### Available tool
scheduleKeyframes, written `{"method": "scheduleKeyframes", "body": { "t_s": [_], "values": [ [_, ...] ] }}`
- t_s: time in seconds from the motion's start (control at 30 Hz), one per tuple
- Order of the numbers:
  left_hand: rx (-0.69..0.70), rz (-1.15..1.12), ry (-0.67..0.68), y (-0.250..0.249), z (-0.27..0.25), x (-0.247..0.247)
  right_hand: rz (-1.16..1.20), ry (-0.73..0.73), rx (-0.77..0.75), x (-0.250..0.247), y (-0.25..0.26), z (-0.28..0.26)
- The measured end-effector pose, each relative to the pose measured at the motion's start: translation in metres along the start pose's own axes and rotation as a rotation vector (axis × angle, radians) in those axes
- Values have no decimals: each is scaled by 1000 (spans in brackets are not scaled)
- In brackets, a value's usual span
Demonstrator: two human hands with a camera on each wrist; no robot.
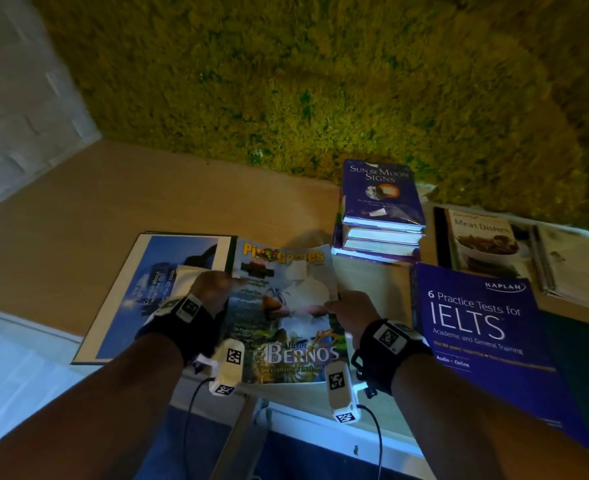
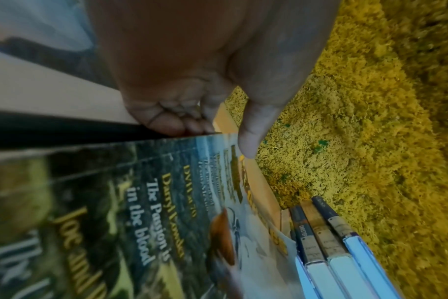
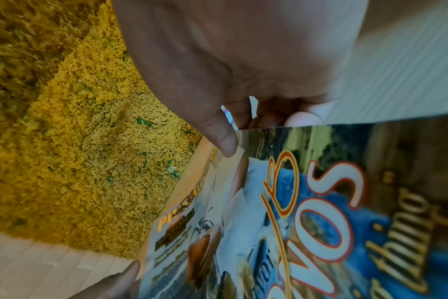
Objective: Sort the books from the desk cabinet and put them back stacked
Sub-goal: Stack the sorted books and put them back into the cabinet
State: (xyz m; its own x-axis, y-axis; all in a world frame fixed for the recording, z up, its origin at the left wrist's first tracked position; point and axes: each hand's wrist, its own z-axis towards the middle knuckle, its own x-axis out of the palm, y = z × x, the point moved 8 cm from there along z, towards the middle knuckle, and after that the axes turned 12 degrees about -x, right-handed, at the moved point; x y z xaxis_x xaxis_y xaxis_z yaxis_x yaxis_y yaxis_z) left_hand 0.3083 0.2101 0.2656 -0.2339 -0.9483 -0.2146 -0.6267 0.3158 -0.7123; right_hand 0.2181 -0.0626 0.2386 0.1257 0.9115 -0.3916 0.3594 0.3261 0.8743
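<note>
backdrop: wooden desk top point(image 1: 140, 188) running left to right, yellow-green moss wall point(image 1: 320, 71) behind it, pale tiled wall point(image 1: 16, 98) at far left
flat book: large blue-and-white cover with dark border point(image 1: 140, 292) lying flat on the desk, left of centre, partly under the left hand
left hand: left hand point(image 1: 213, 285) grips the magazine's left edge; left wrist view shows thumb on the cover, fingers curled under the edge, so clamped on the magazine; black wrist strap with marker tags
magazine: glossy magazine point(image 1: 286, 317) with yellow title and "BERNOS" on the cover, held between both hands above the near desk edge, near centre, far edge drooping
right hand: right hand point(image 1: 346, 311) grips the magazine's right edge; right wrist view shows thumb pressed on top, fingers tucked beneath, clamped on the magazine
stack: pile of books point(image 1: 379, 233) at the far side, right of the magazine, touching the moss wall; purple "Sun & Moon Signs" book point(image 1: 379, 192) on top
IELTS book: blue Kaplan IELTS book point(image 1: 483, 337) flat, near right, just beside the right wrist
cookbook: "Meat Dishes" book point(image 1: 483, 240) flat behind the IELTS book
far right: pale book or binder point(image 1: 570, 261), details blurred
</note>
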Motion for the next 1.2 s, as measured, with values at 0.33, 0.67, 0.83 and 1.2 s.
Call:
{"method": "scheduleKeyframes", "body": {
  "t_s": [0.33, 0.67, 0.83, 1.2],
  "values": [
    [298, -32, 239, -21, -33, 45, 74, 3, 9, 1, -5, -14],
    [74, -135, 335, 25, -34, 55, -195, -97, -4, -29, -18, -31],
    [115, -114, 311, 16, -34, 101, -210, -218, 10, -65, -23, -49],
    [327, 309, 49, -16, -48, 167, -252, -300, -186, -113, -8, -76]
  ]
}}
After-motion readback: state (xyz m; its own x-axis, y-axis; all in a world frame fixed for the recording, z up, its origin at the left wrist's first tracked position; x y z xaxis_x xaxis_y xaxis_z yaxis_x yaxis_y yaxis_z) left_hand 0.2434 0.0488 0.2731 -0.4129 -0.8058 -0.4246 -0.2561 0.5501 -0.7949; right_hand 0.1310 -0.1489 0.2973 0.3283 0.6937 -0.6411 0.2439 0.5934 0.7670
